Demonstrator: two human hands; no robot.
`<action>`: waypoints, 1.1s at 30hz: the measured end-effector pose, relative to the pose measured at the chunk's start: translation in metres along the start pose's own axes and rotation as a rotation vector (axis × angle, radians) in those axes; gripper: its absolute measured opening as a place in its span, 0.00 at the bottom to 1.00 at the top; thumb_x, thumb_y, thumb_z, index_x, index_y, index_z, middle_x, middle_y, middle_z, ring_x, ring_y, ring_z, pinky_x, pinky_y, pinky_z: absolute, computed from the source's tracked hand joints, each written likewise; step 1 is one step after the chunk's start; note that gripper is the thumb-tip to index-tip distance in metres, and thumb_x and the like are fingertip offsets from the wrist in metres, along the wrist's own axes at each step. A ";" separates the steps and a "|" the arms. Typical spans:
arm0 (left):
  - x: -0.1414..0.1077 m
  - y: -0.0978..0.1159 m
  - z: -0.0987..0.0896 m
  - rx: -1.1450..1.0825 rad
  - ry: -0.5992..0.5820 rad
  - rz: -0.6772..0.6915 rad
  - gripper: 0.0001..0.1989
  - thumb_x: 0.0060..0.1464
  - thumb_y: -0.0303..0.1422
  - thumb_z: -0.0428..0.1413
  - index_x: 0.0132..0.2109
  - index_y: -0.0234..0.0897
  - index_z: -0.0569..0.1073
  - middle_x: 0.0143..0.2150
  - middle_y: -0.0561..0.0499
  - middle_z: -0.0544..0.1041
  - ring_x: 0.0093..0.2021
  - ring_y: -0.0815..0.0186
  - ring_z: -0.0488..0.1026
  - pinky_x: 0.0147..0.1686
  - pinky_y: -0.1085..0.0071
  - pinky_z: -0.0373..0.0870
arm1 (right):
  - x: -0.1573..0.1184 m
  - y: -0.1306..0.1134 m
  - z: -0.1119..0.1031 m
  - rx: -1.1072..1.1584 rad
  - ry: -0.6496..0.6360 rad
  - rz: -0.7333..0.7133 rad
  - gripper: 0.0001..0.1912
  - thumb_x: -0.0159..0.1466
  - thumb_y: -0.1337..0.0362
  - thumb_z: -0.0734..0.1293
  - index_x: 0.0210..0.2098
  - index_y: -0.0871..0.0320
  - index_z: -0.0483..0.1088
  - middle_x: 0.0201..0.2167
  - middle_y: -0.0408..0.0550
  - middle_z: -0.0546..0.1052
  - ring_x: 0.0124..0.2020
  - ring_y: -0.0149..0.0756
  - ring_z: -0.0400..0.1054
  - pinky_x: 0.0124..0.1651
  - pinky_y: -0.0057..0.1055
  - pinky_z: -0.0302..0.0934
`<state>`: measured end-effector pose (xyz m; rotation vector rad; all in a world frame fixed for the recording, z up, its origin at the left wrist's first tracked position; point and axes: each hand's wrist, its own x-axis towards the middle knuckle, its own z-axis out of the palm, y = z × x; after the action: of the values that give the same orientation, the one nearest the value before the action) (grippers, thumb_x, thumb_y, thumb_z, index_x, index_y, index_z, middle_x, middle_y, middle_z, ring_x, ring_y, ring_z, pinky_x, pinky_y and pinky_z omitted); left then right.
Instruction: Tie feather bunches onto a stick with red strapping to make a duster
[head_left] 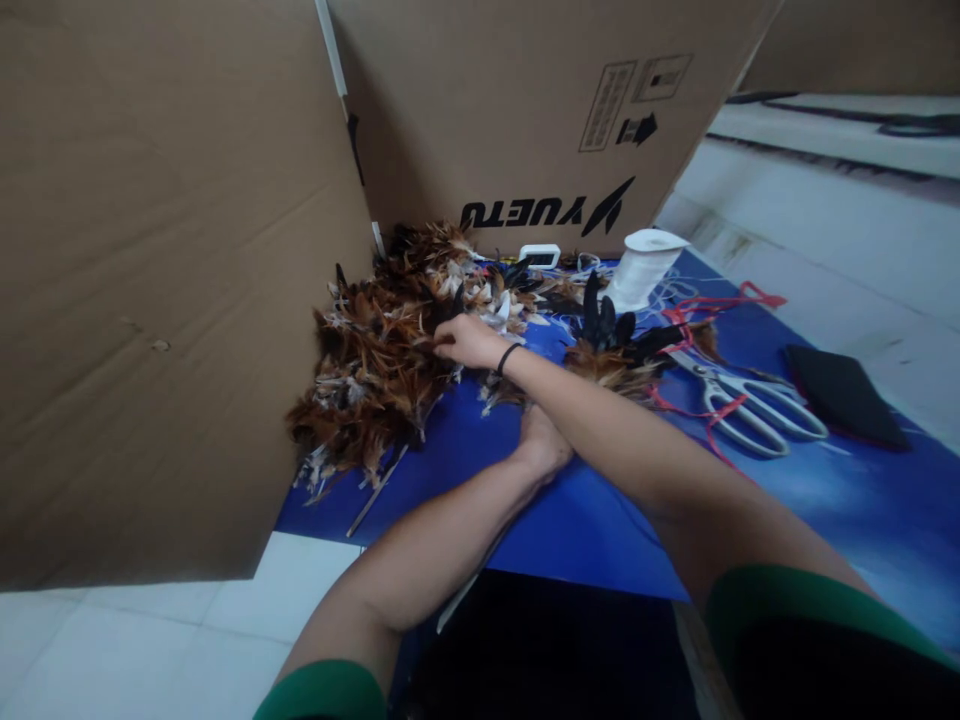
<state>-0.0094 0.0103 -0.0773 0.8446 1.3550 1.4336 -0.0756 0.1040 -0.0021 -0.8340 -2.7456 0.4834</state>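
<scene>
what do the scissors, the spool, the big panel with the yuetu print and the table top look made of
The scissors look like smooth metal, going by their silvery sheen. The spool seems matte white plastic or card; unclear which. The panel looks like dull brown cardboard, printed like a carton. The table top may be glossy plastic sheeting, given its blue shine.

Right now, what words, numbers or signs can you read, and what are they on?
"YUETU": upside down, black, on the big brown cardboard box.
A black arrow, no word: same box.
Small boxed print near the arrow: too blurred to read.
Small white plastic gadget with a dark middle: nothing readable.
</scene>
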 end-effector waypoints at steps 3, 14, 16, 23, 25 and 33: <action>0.000 -0.003 0.005 0.032 -0.059 -0.084 0.06 0.51 0.23 0.58 0.38 0.34 0.73 0.28 0.49 0.76 0.29 0.63 0.74 0.33 0.67 0.73 | -0.001 0.000 -0.019 0.298 0.094 0.118 0.06 0.62 0.67 0.65 0.29 0.60 0.71 0.19 0.41 0.71 0.24 0.30 0.68 0.29 0.26 0.61; 0.000 -0.005 0.010 -0.114 -0.148 -0.212 0.10 0.55 0.20 0.53 0.32 0.36 0.59 0.16 0.61 0.66 0.13 0.74 0.65 0.16 0.77 0.70 | -0.021 -0.001 -0.041 1.182 0.043 0.322 0.09 0.63 0.72 0.64 0.28 0.58 0.62 0.17 0.41 0.71 0.19 0.28 0.70 0.14 0.17 0.54; 0.001 -0.006 0.010 -0.135 -0.149 -0.206 0.11 0.55 0.21 0.55 0.32 0.36 0.59 0.16 0.61 0.66 0.13 0.75 0.65 0.16 0.79 0.70 | -0.026 -0.001 -0.041 1.219 0.012 0.321 0.08 0.63 0.72 0.64 0.29 0.59 0.62 0.19 0.41 0.72 0.20 0.29 0.71 0.14 0.17 0.55; 0.003 0.001 0.006 -0.142 -0.128 -0.222 0.08 0.57 0.23 0.53 0.33 0.35 0.61 0.17 0.59 0.68 0.15 0.76 0.66 0.20 0.76 0.73 | -0.070 0.006 -0.072 1.245 0.191 0.174 0.05 0.61 0.66 0.66 0.37 0.58 0.65 0.25 0.43 0.76 0.23 0.30 0.73 0.17 0.18 0.57; 0.004 0.005 0.004 -0.164 -0.130 -0.211 0.09 0.56 0.25 0.55 0.33 0.35 0.61 0.18 0.59 0.68 0.16 0.76 0.67 0.22 0.75 0.74 | -0.092 0.010 -0.084 1.229 0.309 0.176 0.06 0.61 0.65 0.66 0.37 0.57 0.65 0.25 0.41 0.76 0.23 0.29 0.73 0.17 0.17 0.57; 0.005 0.010 0.002 -0.141 -0.138 -0.192 0.08 0.57 0.21 0.50 0.32 0.34 0.61 0.19 0.56 0.71 0.16 0.76 0.64 0.18 0.79 0.65 | -0.172 0.047 -0.074 1.198 0.539 0.298 0.13 0.54 0.66 0.71 0.36 0.56 0.64 0.26 0.41 0.74 0.23 0.31 0.72 0.16 0.20 0.57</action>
<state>-0.0113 0.0167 -0.0675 0.6896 1.1830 1.2818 0.1099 0.0608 0.0275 -0.8096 -1.4109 1.4623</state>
